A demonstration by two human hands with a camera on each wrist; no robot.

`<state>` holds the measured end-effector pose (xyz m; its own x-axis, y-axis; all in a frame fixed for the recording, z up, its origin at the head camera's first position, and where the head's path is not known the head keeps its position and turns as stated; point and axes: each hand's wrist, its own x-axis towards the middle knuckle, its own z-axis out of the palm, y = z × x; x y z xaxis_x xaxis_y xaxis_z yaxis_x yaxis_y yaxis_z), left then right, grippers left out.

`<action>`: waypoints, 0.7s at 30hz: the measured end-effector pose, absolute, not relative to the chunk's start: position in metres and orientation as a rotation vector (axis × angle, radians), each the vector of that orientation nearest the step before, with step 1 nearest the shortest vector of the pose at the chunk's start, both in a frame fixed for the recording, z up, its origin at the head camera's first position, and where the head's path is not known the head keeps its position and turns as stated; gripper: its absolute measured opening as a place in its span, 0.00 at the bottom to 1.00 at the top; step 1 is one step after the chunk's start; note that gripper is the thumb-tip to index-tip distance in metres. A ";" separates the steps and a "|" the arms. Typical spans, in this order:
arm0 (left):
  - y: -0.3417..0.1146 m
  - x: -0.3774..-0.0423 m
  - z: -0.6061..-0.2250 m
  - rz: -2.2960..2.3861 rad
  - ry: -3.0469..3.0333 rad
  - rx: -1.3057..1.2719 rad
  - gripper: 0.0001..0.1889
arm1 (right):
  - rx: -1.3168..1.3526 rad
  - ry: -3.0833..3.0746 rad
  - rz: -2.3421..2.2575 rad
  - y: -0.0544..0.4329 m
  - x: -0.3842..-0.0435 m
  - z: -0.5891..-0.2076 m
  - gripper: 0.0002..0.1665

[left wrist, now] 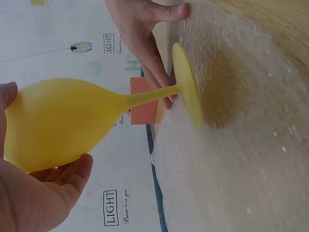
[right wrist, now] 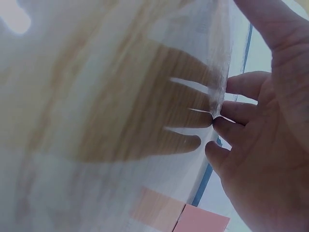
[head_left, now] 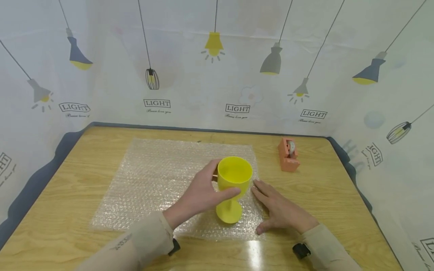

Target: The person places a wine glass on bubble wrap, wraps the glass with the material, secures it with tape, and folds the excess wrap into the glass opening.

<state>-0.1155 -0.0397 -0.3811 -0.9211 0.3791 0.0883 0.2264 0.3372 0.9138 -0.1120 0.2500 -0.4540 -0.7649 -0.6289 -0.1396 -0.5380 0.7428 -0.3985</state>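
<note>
Tape dispenser (head_left: 286,159), lamp-print backdrop (head_left: 193,82), wooden table (head_left: 325,184)

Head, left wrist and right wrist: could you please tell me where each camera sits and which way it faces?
Head: worn on the head, facing forward and down at the table, bubble wrap and yellow goblet; left hand, right hand and sleeves show.
Left wrist: worn there, facing the yellow goblet side-on, its picture turned sideways; both hands show.
Right wrist: worn there, facing along the right hand, low across the table; that hand shows.
Shared: head and left wrist both show the yellow goblet.
</note>
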 end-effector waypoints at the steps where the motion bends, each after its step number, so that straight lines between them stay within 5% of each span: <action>1: -0.038 -0.116 -0.381 1.637 2.445 0.555 0.40 | -0.923 2.682 -0.490 0.250 -0.112 -0.454 0.77; 21: -0.013 -0.131 -0.384 1.599 2.372 0.283 0.34 | -0.955 2.697 -0.497 0.250 -0.115 -0.457 0.81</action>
<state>-0.1313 -0.0130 -0.3838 -0.9456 0.3064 -0.1097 0.0131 0.3728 0.9278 -0.1145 0.2500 -0.4574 -0.7586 -0.6426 -0.1078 -0.5619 0.7289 -0.3912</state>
